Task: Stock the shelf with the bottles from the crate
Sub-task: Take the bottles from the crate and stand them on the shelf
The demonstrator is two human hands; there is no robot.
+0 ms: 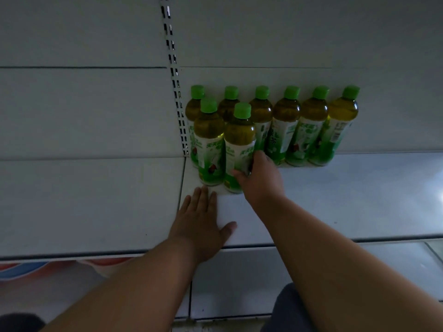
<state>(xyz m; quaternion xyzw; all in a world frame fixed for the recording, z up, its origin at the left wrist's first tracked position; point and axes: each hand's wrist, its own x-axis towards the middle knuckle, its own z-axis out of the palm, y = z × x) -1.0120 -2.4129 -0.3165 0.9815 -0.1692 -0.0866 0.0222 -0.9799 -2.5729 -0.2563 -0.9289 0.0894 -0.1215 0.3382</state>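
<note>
Several green-capped tea bottles stand upright on the white shelf [335,200], most in a row [311,125] against the back panel. Two more stand in front at the left end. My right hand [260,179] grips the lower part of the front right bottle [239,140], which stands on the shelf. Beside it, untouched, is the front left bottle [209,140]. My left hand [201,224] lies flat on the shelf with straight fingers, its fingertips just short of the front left bottle. No crate is in view.
A slotted metal upright [176,75] runs down the back panel just left of the bottles. A second white shelf board [84,204] extends to the left. Below the shelf edge is a lower shelf [239,283], and a red and blue package [36,269] shows at lower left.
</note>
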